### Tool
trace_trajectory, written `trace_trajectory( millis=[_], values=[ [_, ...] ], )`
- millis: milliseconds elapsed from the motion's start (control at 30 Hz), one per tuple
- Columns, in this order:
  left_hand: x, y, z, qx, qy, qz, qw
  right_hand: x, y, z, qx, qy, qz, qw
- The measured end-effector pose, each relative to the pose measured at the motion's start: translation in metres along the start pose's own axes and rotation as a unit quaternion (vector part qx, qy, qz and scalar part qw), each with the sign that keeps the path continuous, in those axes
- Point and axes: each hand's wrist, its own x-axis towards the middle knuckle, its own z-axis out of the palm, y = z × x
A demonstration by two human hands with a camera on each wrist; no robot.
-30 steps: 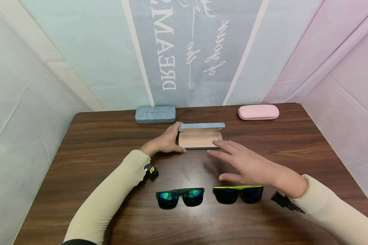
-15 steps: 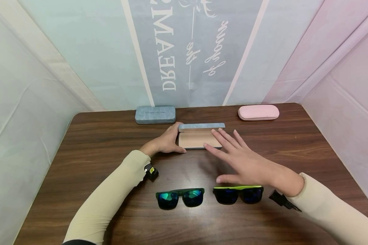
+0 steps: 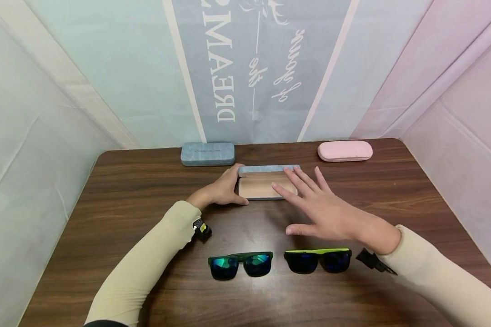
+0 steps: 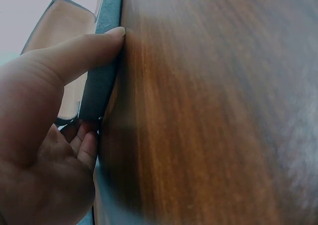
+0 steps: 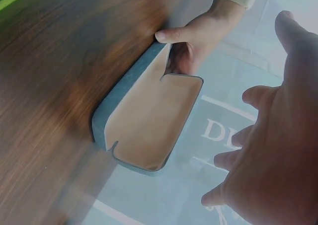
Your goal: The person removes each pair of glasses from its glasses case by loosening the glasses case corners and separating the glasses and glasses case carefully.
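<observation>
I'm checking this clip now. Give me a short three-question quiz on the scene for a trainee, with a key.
1. Who grips the open blue case? A) only the right hand B) only the left hand C) both hands

2. True or false: the pink case stands open.

3. Fill in: in the head view, the sunglasses with yellow-green trim lie to the ____ of the sunglasses with green-blue lenses.

Key: 1. B. 2. False; it is closed. 3. Right.
</observation>
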Motion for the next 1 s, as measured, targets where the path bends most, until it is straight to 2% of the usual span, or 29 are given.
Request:
trace_trajectory(
  millis=[367,767,1000],
  values=[
    [0.0,0.0,0.0,-0.003,-0.001,0.002,1.0,0.006,0.009,-0.003,0.021,-0.005,0.018,0.9996],
    [0.001,0.0,0.001,0.003,0.005,0.01,0.9999,0.01,0.025,-0.002,0.087,-0.011,0.062,0.9942],
    [0.0,0.0,0.001,0.001,0.005,0.004,1.0,0.015,0.034,0.001,0.102,-0.015,0.08,0.9914]
  ],
)
